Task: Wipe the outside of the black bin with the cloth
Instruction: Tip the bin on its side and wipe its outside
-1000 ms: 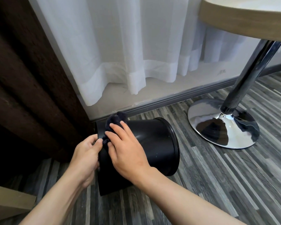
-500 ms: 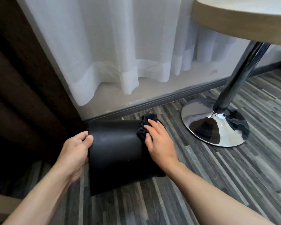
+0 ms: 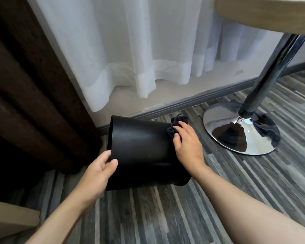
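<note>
Black bin (image 3: pixel 141 152) lay tipped on wood floor (image 3: pixel 218 199), side wall turned up, likely to expose outside for wiping. Left hand (image 3: pixel 97 171) gripped its left edge, steadying it. Right hand (image 3: pixel 187 145) pressed dark cloth (image 3: pixel 174 126) flat against bin's right side. Brown curtain (image 3: pixel 33 103) close on left, baseboard (image 3: pixel 192 103) just behind; open floor toward table base (image 3: pixel 239 132).

Smooth semi-matt plastic bin (image 3: pixel 141 147), soft dark cloth (image 3: pixel 176 125), mirror-polished chrome table base (image 3: pixel 236 136)
</note>
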